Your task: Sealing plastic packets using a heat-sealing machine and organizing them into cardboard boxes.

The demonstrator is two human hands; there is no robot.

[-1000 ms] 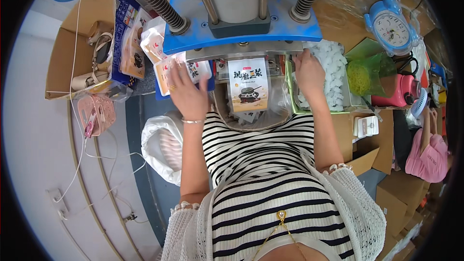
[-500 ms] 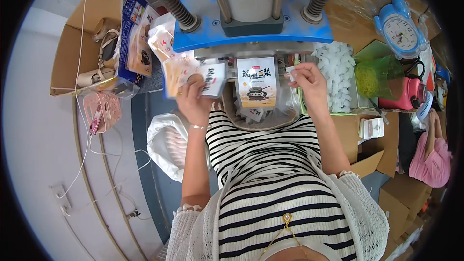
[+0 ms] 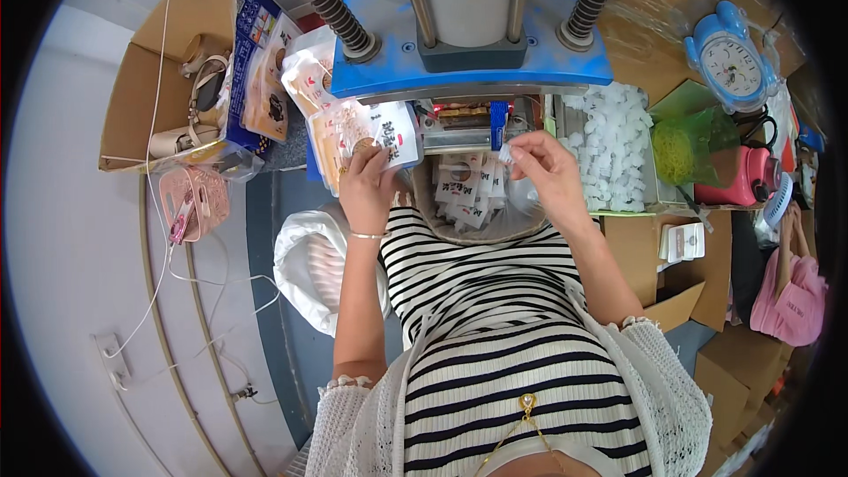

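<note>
Grip, right hand [image 3: 552,172]: thumb and fingertips pinch a small white piece [image 3: 506,154], just in front of the blue press [image 3: 380,18].
Left hand [image 3: 364,190]: fingers bent over a printed pouch [image 3: 399,128] lying on others; cannot tell whether they pinch it.
White pieces [image 3: 609,155]: heaped near the right hand.
Change: the pouch hanging at the press a moment ago is gone; loose pouches [image 3: 461,187] lie in the bin [image 3: 484,236].
Meaning: it probably fell in there.

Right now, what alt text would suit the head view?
A person's right hand pinches a small white piece while the left hand touches a white-and-orange printed pouch, both before a blue-and-grey metal press. Heaped white plastic bits lie rightward.
</note>
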